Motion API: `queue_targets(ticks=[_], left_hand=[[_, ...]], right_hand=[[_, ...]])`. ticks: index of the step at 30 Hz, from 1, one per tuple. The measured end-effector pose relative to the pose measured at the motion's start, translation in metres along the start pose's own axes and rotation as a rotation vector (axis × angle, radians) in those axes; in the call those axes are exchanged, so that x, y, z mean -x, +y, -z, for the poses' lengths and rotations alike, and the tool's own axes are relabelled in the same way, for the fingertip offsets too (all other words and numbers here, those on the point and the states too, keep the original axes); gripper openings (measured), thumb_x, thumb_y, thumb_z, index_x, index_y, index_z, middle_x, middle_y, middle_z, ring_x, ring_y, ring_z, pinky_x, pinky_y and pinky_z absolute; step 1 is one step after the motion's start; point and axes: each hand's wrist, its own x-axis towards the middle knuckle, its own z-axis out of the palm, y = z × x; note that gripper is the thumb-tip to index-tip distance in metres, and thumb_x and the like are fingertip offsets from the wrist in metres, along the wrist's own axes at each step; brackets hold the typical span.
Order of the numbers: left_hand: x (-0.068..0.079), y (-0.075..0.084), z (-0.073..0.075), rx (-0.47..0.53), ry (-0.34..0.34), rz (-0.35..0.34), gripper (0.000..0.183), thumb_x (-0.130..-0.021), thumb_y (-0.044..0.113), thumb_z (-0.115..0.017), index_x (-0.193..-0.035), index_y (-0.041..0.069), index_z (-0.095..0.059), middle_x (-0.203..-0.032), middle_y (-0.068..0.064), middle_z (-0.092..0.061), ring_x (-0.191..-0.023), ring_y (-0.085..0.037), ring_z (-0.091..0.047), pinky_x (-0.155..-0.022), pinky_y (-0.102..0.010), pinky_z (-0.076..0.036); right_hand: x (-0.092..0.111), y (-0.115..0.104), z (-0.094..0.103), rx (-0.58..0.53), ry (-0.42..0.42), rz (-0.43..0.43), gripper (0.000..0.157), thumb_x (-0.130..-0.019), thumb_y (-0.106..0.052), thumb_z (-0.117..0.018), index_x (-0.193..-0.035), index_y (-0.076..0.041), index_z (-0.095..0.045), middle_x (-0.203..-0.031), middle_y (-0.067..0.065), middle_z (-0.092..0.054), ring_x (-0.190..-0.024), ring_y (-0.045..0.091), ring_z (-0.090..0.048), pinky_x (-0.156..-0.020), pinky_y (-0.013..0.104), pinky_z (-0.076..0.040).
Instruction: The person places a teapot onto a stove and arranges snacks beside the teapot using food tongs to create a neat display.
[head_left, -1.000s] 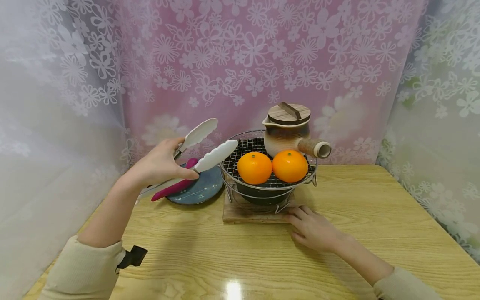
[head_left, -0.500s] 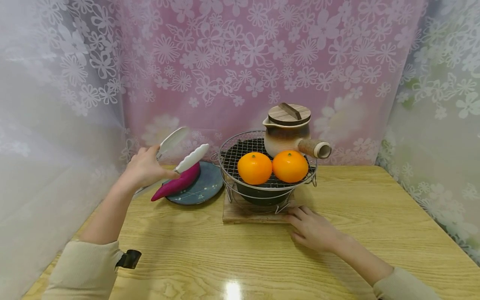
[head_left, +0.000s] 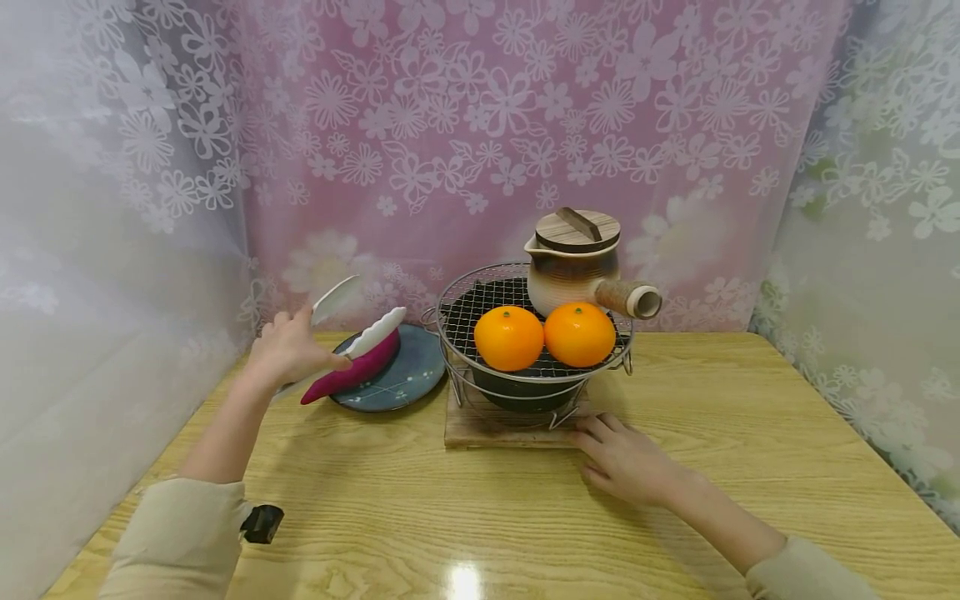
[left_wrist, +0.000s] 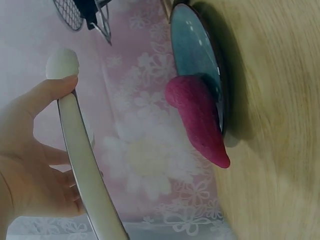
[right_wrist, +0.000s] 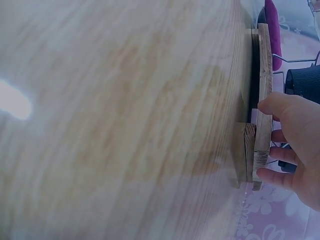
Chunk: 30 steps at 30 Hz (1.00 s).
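Observation:
My left hand [head_left: 292, 354] holds a pair of white-tipped tongs [head_left: 372, 333] with their arms spread. Nothing sits between the tips. In the head view one tip overlaps a magenta sweet potato [head_left: 360, 367]; the left wrist view shows the tongs [left_wrist: 85, 150] apart from the sweet potato [left_wrist: 197, 117]. It lies on a blue plate [head_left: 412, 379], its pointed end over the rim. My right hand [head_left: 626, 458] grips the front right corner of a wooden board [head_left: 510, 437], thumb at the front edge, as the right wrist view of the board [right_wrist: 265, 65] shows.
On the board stands a round wire grill [head_left: 480, 304] over a dark pot [head_left: 517, 392]. Two oranges [head_left: 508, 338] and a clay teapot [head_left: 558, 283] with a wooden lid rest on the mesh. Floral curtains [head_left: 510, 125] enclose the table [head_left: 390, 517] at the back and sides.
My left hand has carried the tongs leftward, away from the grill, then slightly down. The tongs stay spread. My right hand keeps its place at the board, and the sweet potato has not moved.

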Motion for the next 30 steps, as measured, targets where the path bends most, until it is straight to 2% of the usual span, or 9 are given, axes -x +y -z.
queue_targets(ticks=[6, 13, 20, 25, 30], left_hand=[[-0.002, -0.006, -0.009, -0.052, 0.011, -0.001, 0.105, -0.065, 0.045, -0.077, -0.138, -0.008, -0.024, -0.121, -0.035, -0.034, -0.109, -0.052, -0.031, -0.090, -0.061, -0.030], [-0.005, -0.016, -0.023, -0.136, 0.032, -0.013, 0.100, -0.064, 0.046, -0.078, -0.129, -0.014, -0.031, -0.117, -0.037, -0.036, -0.107, -0.054, -0.033, -0.089, -0.061, -0.032], [-0.007, -0.023, -0.034, -0.217, 0.038, -0.020, 0.086, -0.062, 0.046, -0.078, -0.114, -0.013, -0.043, -0.109, -0.035, -0.041, -0.103, -0.051, -0.039, -0.081, -0.058, -0.038], [-0.010, -0.027, -0.040, -0.243, 0.008, -0.011, 0.082, -0.061, 0.047, -0.078, -0.111, -0.011, -0.047, -0.110, -0.033, -0.043, -0.106, -0.050, -0.038, -0.077, -0.058, -0.039], [-0.012, -0.030, -0.045, -0.256, 0.010, -0.010, 0.073, -0.063, 0.043, -0.076, -0.105, -0.009, -0.049, -0.103, -0.030, -0.045, -0.100, -0.047, -0.041, -0.071, -0.054, -0.042]], right_hand=[[0.000, 0.000, -0.001, 0.004, 0.013, 0.006, 0.035, -0.078, -0.018, -0.070, -0.110, -0.007, -0.061, -0.109, 0.012, -0.055, -0.099, 0.030, -0.053, -0.082, 0.043, -0.047], [0.000, 0.000, -0.001, 0.002, 0.022, 0.012, 0.036, -0.077, -0.018, -0.070, -0.110, -0.008, -0.061, -0.109, 0.012, -0.055, -0.099, 0.030, -0.053, -0.082, 0.043, -0.047], [0.000, 0.000, -0.001, 0.000, 0.034, 0.013, 0.037, -0.076, -0.017, -0.071, -0.111, -0.008, -0.061, -0.108, 0.011, -0.055, -0.098, 0.029, -0.053, -0.081, 0.043, -0.047], [0.001, 0.001, -0.001, -0.001, 0.020, 0.008, 0.038, -0.077, -0.018, -0.071, -0.112, -0.008, -0.060, -0.110, 0.012, -0.055, -0.100, 0.030, -0.053, -0.082, 0.043, -0.047], [0.001, 0.000, -0.001, -0.007, 0.007, 0.003, 0.038, -0.078, -0.019, -0.070, -0.113, -0.008, -0.060, -0.111, 0.012, -0.054, -0.100, 0.030, -0.052, -0.082, 0.043, -0.047]])
